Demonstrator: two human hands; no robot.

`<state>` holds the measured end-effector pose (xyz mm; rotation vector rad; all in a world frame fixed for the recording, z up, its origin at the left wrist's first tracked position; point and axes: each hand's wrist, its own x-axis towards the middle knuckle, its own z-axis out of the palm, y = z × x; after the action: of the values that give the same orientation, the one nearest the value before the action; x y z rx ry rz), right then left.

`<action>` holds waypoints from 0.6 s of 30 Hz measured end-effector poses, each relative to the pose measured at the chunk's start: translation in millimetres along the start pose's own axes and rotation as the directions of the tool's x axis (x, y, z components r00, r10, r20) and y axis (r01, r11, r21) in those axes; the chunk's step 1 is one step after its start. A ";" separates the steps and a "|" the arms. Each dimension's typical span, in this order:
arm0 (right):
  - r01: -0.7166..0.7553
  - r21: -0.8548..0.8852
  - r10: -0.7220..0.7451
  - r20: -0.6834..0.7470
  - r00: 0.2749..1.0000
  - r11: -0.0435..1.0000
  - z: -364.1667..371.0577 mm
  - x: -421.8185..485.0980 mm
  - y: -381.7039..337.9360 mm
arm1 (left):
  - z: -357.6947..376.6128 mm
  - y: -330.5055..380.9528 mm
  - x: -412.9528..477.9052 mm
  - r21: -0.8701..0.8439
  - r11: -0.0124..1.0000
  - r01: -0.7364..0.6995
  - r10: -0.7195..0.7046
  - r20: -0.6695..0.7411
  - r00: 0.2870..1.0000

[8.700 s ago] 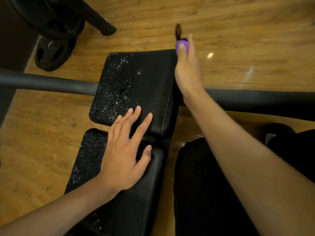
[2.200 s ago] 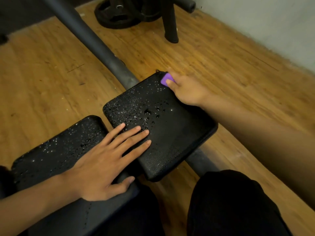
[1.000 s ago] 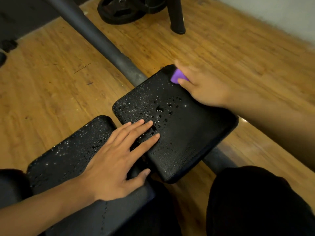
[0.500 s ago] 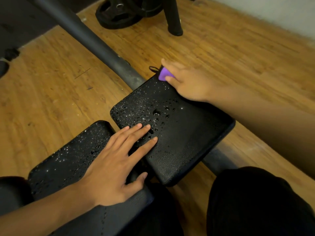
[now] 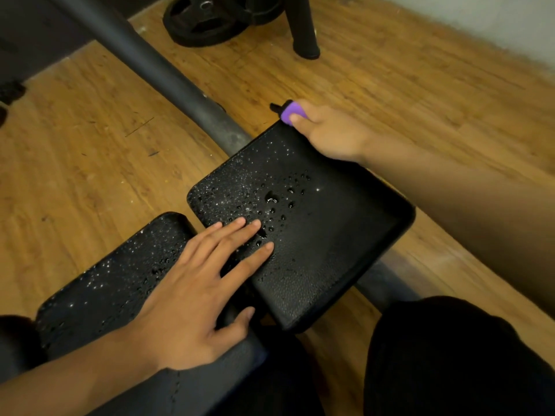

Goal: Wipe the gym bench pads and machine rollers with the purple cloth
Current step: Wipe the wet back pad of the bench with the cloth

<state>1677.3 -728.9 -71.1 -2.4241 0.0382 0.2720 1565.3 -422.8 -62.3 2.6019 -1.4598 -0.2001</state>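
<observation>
Two black bench pads are beaded with water drops: the far pad (image 5: 330, 235) in the middle and the near pad (image 5: 114, 280) at lower left. My left hand (image 5: 195, 295) lies flat with spread fingers across the gap between them, fingertips on the far pad. My right hand (image 5: 330, 136) is at the far pad's far corner and grips a small purple item (image 5: 292, 111) with a black tip. My fingers hide most of it, so I cannot tell whether it is a cloth.
A thick dark metal bar (image 5: 156, 70) runs diagonally under the far pad over the wooden floor (image 5: 90, 175). Black weight plates (image 5: 204, 19) and a black post (image 5: 303, 31) stand at the top. My dark-clothed legs (image 5: 450, 355) fill the lower right. A pale wall (image 5: 495, 19) is at upper right.
My right hand with the purple item has shifted slightly from on the far pad's corner to just past its edge. My left hand has stayed flat on the pads.
</observation>
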 end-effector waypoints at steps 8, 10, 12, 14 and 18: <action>0.107 -0.068 -0.108 -0.005 0.994 0.992 -14.6 -159.3 40.3 | -3.8 2.8 5.8 0.009 1.000 -0.015 0.015 -0.012 1.000; 0.131 -0.142 -0.135 -0.019 0.991 0.981 -13.2 -130.5 34.4 | -3.4 0.4 7.4 0.011 1.000 -0.007 0.007 -0.026 1.000; 0.136 -0.223 -0.141 -0.008 0.990 0.965 -7.8 -79.0 21.5 | -2.4 -2.3 6.3 0.004 1.000 -0.003 0.003 -0.020 1.000; 0.111 -0.196 -0.116 -0.013 0.993 0.974 -2.1 -27.3 4.0 | -1.0 -3.0 3.9 -0.010 1.000 -0.004 0.004 -0.007 1.000; 0.105 -0.124 -0.106 -0.001 0.994 0.987 1.1 -4.2 3.5 | -1.3 0.6 1.6 -0.010 1.000 -0.010 0.010 0.002 1.000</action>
<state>1672.6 -731.0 -73.3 -2.5404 -0.1059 0.2229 1565.8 -424.4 -61.0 2.5867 -1.4685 -0.2089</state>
